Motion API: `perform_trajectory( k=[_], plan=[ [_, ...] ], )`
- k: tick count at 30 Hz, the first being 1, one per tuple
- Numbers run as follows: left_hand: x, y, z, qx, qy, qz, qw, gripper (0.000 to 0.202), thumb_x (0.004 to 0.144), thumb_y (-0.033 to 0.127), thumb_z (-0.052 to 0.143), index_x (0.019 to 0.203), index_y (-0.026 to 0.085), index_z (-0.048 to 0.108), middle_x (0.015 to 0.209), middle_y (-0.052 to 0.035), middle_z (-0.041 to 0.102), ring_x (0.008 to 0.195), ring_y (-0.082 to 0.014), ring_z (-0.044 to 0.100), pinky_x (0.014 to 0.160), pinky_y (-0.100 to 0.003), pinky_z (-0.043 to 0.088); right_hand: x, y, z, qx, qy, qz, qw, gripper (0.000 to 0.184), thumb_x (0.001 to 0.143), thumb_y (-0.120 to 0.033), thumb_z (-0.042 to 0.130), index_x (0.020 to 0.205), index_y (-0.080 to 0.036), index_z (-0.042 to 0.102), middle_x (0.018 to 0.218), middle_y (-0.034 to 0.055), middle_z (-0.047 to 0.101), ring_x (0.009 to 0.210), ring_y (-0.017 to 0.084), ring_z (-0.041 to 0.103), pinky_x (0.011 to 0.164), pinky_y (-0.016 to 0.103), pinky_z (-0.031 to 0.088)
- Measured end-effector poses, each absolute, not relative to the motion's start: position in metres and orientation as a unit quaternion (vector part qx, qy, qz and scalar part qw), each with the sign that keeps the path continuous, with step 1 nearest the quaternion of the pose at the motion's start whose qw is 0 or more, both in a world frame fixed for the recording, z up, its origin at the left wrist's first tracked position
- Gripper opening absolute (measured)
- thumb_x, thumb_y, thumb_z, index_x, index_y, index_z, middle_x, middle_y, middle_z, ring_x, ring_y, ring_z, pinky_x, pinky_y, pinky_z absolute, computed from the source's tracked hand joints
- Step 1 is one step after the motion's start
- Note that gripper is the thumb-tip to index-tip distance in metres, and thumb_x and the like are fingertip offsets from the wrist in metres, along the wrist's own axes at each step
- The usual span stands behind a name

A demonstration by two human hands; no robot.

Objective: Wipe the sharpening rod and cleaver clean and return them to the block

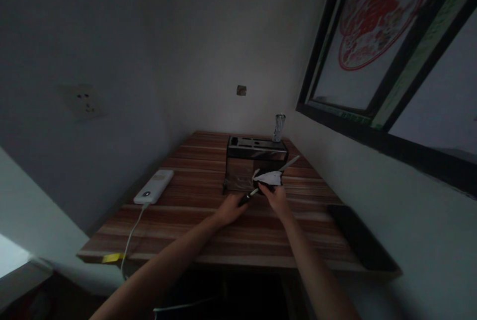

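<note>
My left hand is closed round the black handle of a long, thin knife, which slants up to the right. My right hand grips a black and white cloth, folded round the middle of the blade. The pale far end of the blade sticks out beyond the cloth. Just behind both hands stands a black and steel knife rack with slots in its top and a see-through front. The dim light hides the blade's exact shape.
A clear ribbed glass stands behind the rack. On the wooden table, a white power bank with a cable lies left and a black phone-like slab right. Yellow tape marks the front edge. Walls and a window frame close in the table.
</note>
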State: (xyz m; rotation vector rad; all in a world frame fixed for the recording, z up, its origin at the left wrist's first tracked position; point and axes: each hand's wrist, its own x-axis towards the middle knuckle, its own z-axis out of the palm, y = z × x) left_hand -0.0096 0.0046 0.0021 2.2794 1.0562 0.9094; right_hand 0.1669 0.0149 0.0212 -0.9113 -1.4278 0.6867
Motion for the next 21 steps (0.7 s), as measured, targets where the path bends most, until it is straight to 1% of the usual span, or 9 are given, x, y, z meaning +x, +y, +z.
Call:
perform_trajectory(
  k=[2,6,10,12,16,21],
  plan=[
    [-0.009,0.004,0.003,0.83,0.384,0.331,0.232,0.022,0.083,0.029,0.047,0.08,0.012,0.061,0.07,-0.0021,0.06,0.066,-0.0137,0.053,0.06,-0.021,0.039,0.171,0.015,0.025,-0.406,-0.598,0.275,0.635,0.025,0.071,-0.04,0.065,0.089,-0.022,0.067,0.092,0.0054,0.07,0.088,0.024,0.063,0.082,0.04,0.048],
    [-0.008,0.002,0.004,0.832,0.378,0.326,0.243,0.023,0.084,0.029,0.046,0.082,0.012,0.061,0.07,-0.0012,0.06,0.066,-0.013,0.053,0.06,-0.021,0.038,0.178,0.018,0.029,-0.408,-0.556,0.232,0.686,0.03,0.072,-0.041,0.063,0.092,-0.019,0.066,0.095,0.007,0.069,0.093,0.023,0.061,0.086,0.039,0.045],
    [-0.008,0.002,0.003,0.834,0.379,0.314,0.251,0.022,0.084,0.028,0.047,0.083,0.013,0.061,0.071,-0.001,0.061,0.067,-0.013,0.055,0.061,-0.02,0.039,0.188,0.024,0.028,-0.419,-0.507,0.207,0.724,0.029,0.073,-0.041,0.061,0.09,-0.017,0.066,0.094,0.0072,0.069,0.094,0.022,0.06,0.09,0.039,0.042],
    [-0.009,0.002,0.001,0.839,0.373,0.308,0.248,0.02,0.083,0.027,0.047,0.083,0.013,0.062,0.073,-0.0012,0.062,0.068,-0.0133,0.056,0.063,-0.02,0.04,0.193,0.026,0.027,-0.43,-0.474,0.195,0.743,0.032,0.073,-0.042,0.061,0.091,-0.016,0.065,0.095,0.0076,0.068,0.094,0.021,0.06,0.09,0.039,0.042],
    [-0.01,0.002,-0.001,0.85,0.379,0.278,0.239,0.019,0.082,0.026,0.048,0.083,0.013,0.063,0.075,-0.0025,0.064,0.07,-0.0146,0.058,0.064,-0.021,0.04,0.203,0.027,0.03,-0.457,-0.393,0.161,0.782,0.038,0.072,-0.044,0.059,0.096,-0.014,0.063,0.102,0.0094,0.066,0.098,0.022,0.058,0.091,0.039,0.041],
    [-0.01,0.0,0.001,0.862,0.379,0.243,0.232,0.019,0.081,0.025,0.049,0.088,0.014,0.063,0.081,-0.0039,0.066,0.076,-0.0167,0.06,0.067,-0.022,0.041,0.214,0.029,0.034,-0.449,-0.309,0.127,0.829,0.039,0.073,-0.044,0.058,0.1,-0.016,0.061,0.105,0.007,0.064,0.098,0.02,0.059,0.086,0.035,0.045]
  ],
)
